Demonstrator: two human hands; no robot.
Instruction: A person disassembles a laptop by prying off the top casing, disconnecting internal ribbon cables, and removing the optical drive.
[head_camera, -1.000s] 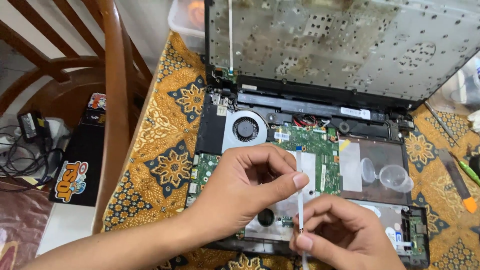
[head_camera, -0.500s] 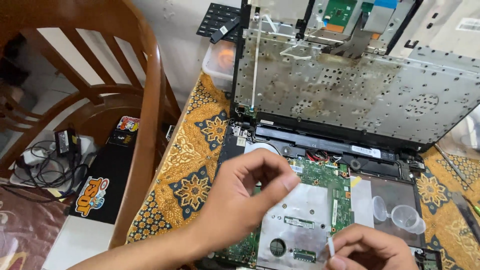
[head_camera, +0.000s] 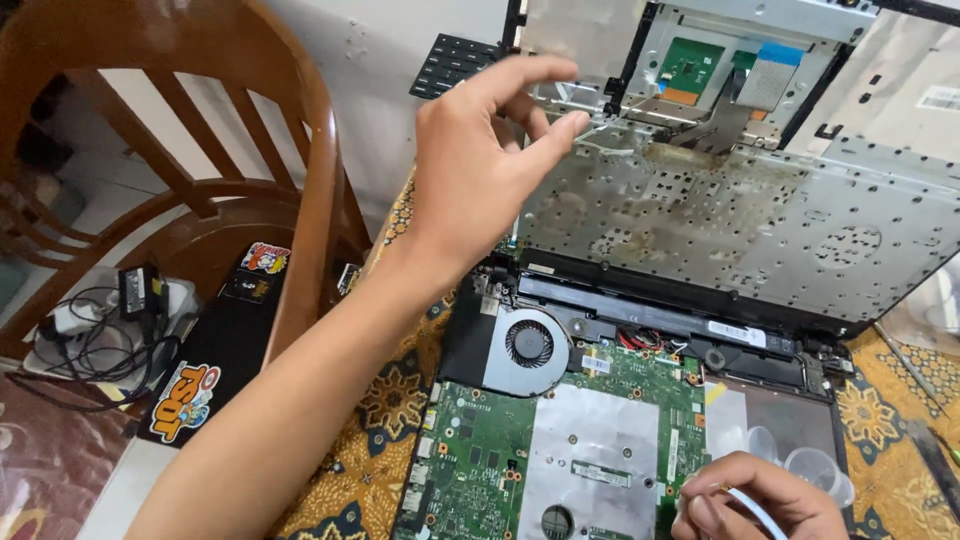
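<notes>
The patterned gold-and-navy cloth (head_camera: 385, 400) covers the desk, and on it lies the opened laptop base (head_camera: 640, 420), its dull grey metal top cover (head_camera: 740, 220) tilted up along the far edge. Since half a second ago the left hand (head_camera: 480, 170) has risen from just above the green circuit board (head_camera: 480, 470) to the cover's upper left corner, its thumb and forefinger parted, closed on nothing. The right hand (head_camera: 755, 500) stays at the near edge of the base, pinching a thin white cable (head_camera: 750, 505) (flat and ribbon-like) between curled fingers. A round black fan (head_camera: 528, 343) sits in the base's far left corner, and a curved wooden chair (head_camera: 300, 180) stands left of the desk.
</notes>
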